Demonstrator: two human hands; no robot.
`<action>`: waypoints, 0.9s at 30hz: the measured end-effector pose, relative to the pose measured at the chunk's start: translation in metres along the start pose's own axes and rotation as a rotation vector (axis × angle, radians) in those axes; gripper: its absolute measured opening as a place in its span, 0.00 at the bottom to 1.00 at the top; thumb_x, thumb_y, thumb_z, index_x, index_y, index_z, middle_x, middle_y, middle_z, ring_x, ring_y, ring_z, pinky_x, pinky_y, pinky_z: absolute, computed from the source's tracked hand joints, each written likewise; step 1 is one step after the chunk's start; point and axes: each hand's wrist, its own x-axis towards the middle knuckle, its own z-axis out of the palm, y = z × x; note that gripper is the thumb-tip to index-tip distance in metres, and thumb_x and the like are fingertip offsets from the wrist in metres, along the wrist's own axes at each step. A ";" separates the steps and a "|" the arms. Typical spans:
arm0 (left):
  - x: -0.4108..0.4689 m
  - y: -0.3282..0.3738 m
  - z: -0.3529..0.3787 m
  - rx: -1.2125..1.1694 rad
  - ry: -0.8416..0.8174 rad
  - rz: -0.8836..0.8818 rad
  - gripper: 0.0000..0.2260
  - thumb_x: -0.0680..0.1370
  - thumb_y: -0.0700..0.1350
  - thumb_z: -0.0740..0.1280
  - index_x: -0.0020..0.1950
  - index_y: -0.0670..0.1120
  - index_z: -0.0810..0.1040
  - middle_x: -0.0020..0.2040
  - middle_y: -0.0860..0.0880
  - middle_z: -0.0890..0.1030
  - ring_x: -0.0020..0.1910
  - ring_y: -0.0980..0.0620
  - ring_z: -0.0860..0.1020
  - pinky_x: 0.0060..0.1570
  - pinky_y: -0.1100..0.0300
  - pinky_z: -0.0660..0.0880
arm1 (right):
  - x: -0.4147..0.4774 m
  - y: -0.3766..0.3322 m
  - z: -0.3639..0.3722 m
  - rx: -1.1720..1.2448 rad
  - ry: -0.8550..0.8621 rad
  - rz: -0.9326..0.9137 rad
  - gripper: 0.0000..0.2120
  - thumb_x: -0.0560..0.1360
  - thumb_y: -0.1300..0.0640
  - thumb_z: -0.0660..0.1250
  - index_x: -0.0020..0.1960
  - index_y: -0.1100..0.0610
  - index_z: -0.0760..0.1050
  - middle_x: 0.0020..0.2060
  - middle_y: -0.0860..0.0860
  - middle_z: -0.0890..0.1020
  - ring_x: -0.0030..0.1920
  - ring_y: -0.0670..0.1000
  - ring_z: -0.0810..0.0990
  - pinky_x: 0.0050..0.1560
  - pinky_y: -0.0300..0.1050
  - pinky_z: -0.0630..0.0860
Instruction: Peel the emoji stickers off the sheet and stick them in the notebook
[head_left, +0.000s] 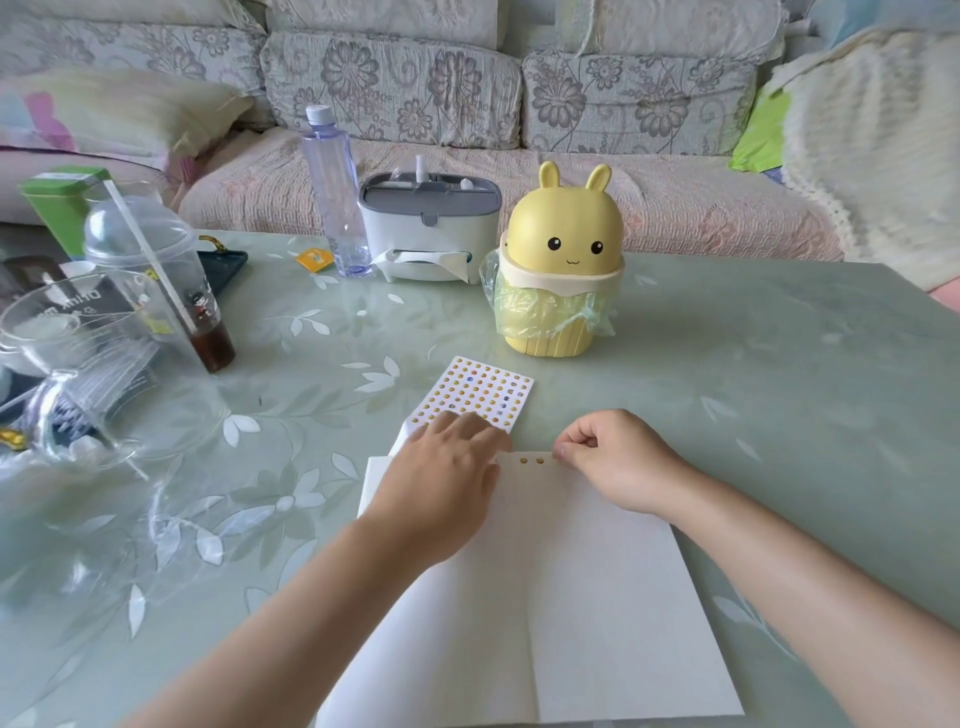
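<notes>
Asking: Item 1, left hand (447, 467). How is it entered, and why there?

Answering: Entered as released. The fingers are laid straight and flat across the top left of the notebook (597, 597), and the fingertips reach onto the near edge of the sticker sheet (475, 389). Both papers are judged to be pinned by it, so that neither is dragged about while the other hand works.

Asking: Item 2, right hand (613, 457)?

Answering: The fingers are curled, with thumb and forefinger brought together at the top edge of the right page. Whether a sticker is pinched there cannot be told, as anything held is hidden by the fingertips. A placing or pressing-down is judged to be in hand.

Asking: Item 3, task goods. Where are they located?

Answering: The sheet is laid flat on the table (779, 364), just beyond the notebook, and is nearly full of small emoji rows. The notebook is spread open at the near edge. Two stickers (531, 460) are set side by side at the top of the right page, just left of the pinch. A row is judged to be started, hence the hand's place next in line.

Asking: Sundries?

Answering: A yellow rabbit bin (558, 270) is stood beyond the sheet, well apart from the work.
</notes>
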 end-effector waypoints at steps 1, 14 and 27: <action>-0.001 0.002 0.001 -0.006 -0.011 0.040 0.13 0.83 0.48 0.60 0.66 0.56 0.76 0.65 0.56 0.75 0.65 0.51 0.70 0.62 0.57 0.66 | 0.000 0.000 -0.001 0.008 0.006 0.009 0.10 0.79 0.53 0.68 0.40 0.50 0.81 0.38 0.48 0.84 0.41 0.53 0.81 0.43 0.46 0.78; -0.003 0.006 0.009 0.039 -0.083 0.071 0.15 0.84 0.52 0.56 0.69 0.59 0.72 0.69 0.56 0.70 0.68 0.52 0.65 0.63 0.57 0.63 | -0.003 -0.005 0.009 -0.155 0.155 0.040 0.07 0.73 0.47 0.74 0.38 0.46 0.80 0.34 0.43 0.81 0.40 0.46 0.80 0.39 0.43 0.75; -0.002 0.004 0.013 0.053 -0.094 0.056 0.15 0.83 0.51 0.56 0.68 0.59 0.72 0.67 0.58 0.72 0.66 0.53 0.67 0.62 0.58 0.64 | -0.024 0.018 0.003 -0.301 0.146 -0.325 0.16 0.79 0.54 0.61 0.64 0.41 0.78 0.48 0.41 0.73 0.45 0.44 0.73 0.46 0.43 0.72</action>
